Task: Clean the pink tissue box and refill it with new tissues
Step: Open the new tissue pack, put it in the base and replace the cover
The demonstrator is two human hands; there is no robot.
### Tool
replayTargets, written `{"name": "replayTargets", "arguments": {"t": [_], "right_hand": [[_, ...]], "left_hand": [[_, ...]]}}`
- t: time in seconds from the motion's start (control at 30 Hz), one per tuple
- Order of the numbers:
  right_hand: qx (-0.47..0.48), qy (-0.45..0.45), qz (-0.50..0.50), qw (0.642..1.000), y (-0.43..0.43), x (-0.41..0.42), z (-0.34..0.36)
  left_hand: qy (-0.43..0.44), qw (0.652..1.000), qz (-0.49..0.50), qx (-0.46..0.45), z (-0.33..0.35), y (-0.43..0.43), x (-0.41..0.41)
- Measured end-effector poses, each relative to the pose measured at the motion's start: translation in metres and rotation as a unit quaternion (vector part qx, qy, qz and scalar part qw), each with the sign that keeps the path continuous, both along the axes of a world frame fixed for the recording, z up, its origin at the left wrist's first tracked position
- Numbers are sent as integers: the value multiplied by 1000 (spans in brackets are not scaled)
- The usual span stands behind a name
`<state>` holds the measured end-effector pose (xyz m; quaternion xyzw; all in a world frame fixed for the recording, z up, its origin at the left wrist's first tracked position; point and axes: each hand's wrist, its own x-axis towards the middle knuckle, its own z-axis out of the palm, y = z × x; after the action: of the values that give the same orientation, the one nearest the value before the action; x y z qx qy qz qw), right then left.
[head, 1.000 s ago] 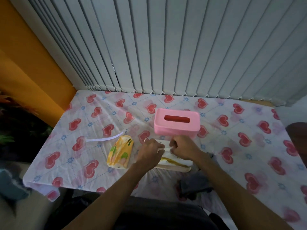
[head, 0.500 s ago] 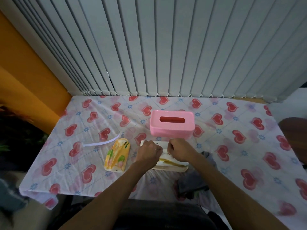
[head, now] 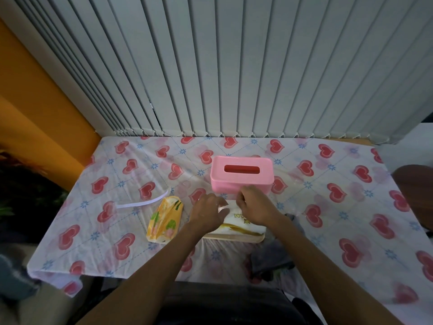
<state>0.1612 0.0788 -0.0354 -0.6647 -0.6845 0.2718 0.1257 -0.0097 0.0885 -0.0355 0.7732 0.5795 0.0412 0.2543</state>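
Observation:
The pink tissue box stands upright in the middle of the table, its slot on top. Just in front of it lies a white tissue pack with yellow print, resting on a flat pale base. My left hand and my right hand both pinch the pack's top wrapper near its middle, fingers closed on the plastic. My right hand touches the front wall of the pink box.
A crumpled yellow wrapper lies left of the pack, with a white strip beyond it. A dark grey cloth sits at the near right. The heart-print tablecloth covers the table; vertical blinds stand behind.
Both hands stay pinched on the pack's wrapper and have spread slightly apart. The camera view has shifted, so the table appears lower in frame.

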Motion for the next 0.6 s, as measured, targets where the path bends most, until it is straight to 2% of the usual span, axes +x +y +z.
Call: {"name": "replayTargets", "arguments": {"t": [0.17,0.37,0.43,0.6], "right_hand": [[-47,26,9,999,-7,12,-4],[10,32,-28,999,-13,22,-3],[13,44,-40,998,-15,23,-1],[-52,12,-19,998,-19,23,1]], "left_hand": [[-37,999,14,12,5,3,-3],[-14,1000,5,-9,1,6,-16],[-20,1000,10,12,1,9,-20],[-55,996,18,62,0,9,-19]]}}
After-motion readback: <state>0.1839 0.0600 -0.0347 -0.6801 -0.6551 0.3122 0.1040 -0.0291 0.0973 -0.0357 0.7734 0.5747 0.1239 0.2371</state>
